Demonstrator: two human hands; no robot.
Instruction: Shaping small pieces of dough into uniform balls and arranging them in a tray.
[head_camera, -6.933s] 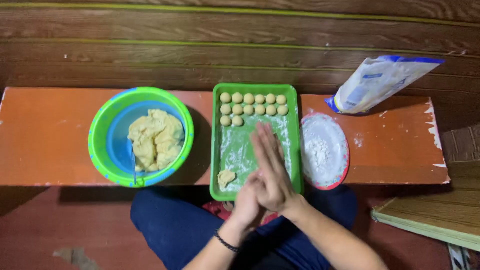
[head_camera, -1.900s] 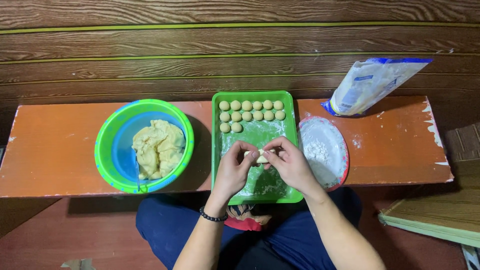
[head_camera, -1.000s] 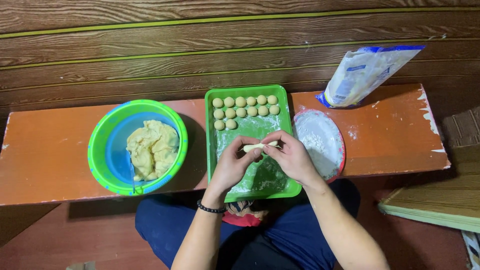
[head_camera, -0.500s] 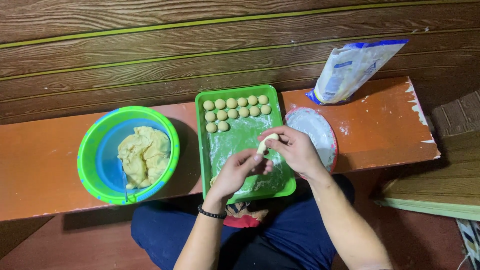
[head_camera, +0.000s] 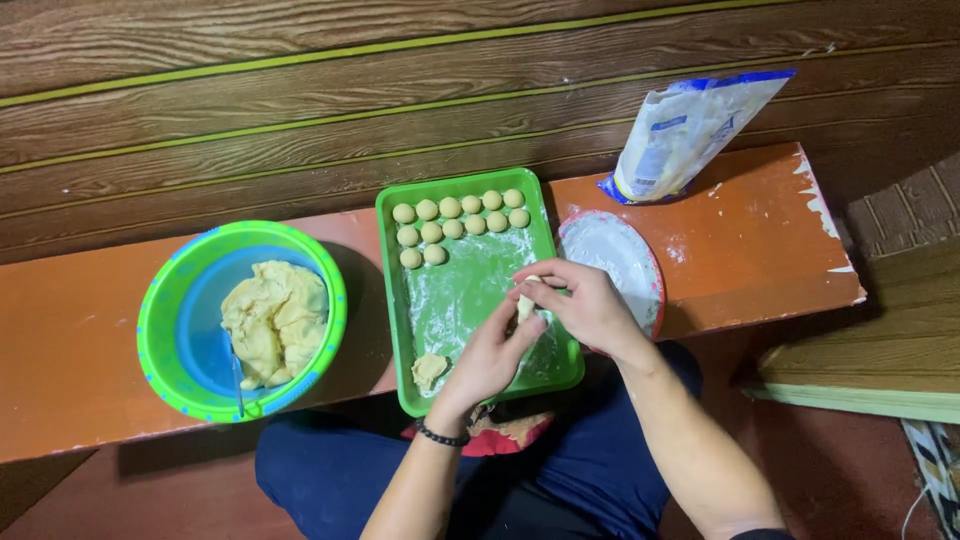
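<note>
Over the green tray (head_camera: 394, 300) my left hand (head_camera: 490, 355) and my right hand (head_camera: 585, 305) meet, both pinching a small roll of pale dough (head_camera: 525, 303) between the fingers. Several small dough balls (head_camera: 452, 222) sit in rows at the tray's far end. A flat scrap of dough (head_camera: 431, 371) lies at the tray's near left corner. The tray floor is dusted with flour.
A green and blue bowl (head_camera: 165, 320) with a big lump of dough (head_camera: 272, 320) and a utensil stands at the left on the orange bench (head_camera: 760, 250). A plate of flour (head_camera: 615, 255) lies right of the tray, a flour bag (head_camera: 680, 130) behind it. A wooden wall runs behind the bench.
The dough roll was held level between both hands; now it stands more upright, my left hand below it and my right hand above. The view has shifted a little.
</note>
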